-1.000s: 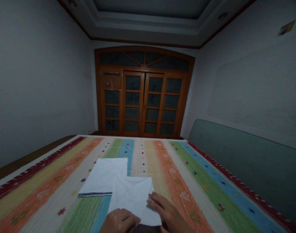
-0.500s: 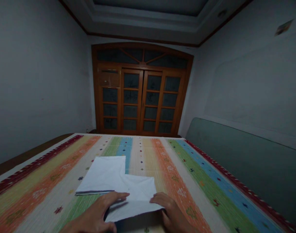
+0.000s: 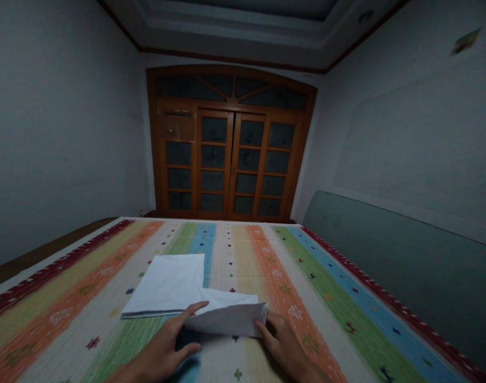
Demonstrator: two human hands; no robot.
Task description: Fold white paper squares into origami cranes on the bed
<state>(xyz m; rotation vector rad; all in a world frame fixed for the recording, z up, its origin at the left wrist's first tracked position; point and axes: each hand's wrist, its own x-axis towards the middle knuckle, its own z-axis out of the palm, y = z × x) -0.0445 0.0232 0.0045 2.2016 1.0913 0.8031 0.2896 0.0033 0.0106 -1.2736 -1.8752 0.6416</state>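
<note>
A white folded cloth [image 3: 167, 284] lies on the striped tablecloth in an L shape, with its wider part at the left and layered edges along the near side. Its near right part is raised as a flap [image 3: 229, 320], the shaded face turned toward me. My right hand [image 3: 281, 338] pinches the flap's right corner between thumb and fingers. At the flap's left end is my left hand [image 3: 169, 340], thumb and index finger spread apart, the index fingertip touching or just over the cloth. Its other fingers are partly hidden.
The striped, patterned tablecloth [image 3: 338, 319] covers the table. A grey-green padded backrest [image 3: 386, 255] runs along the right wall. Wooden doors with glass panes [image 3: 233, 159] stand beyond the far edge, and a bare wall [image 3: 67, 122] is at the left.
The cloth's near edge has been lifted and tipped away from me, showing its shaded side. My right hand has raised its corner; my left thumb and index finger remain spread.
</note>
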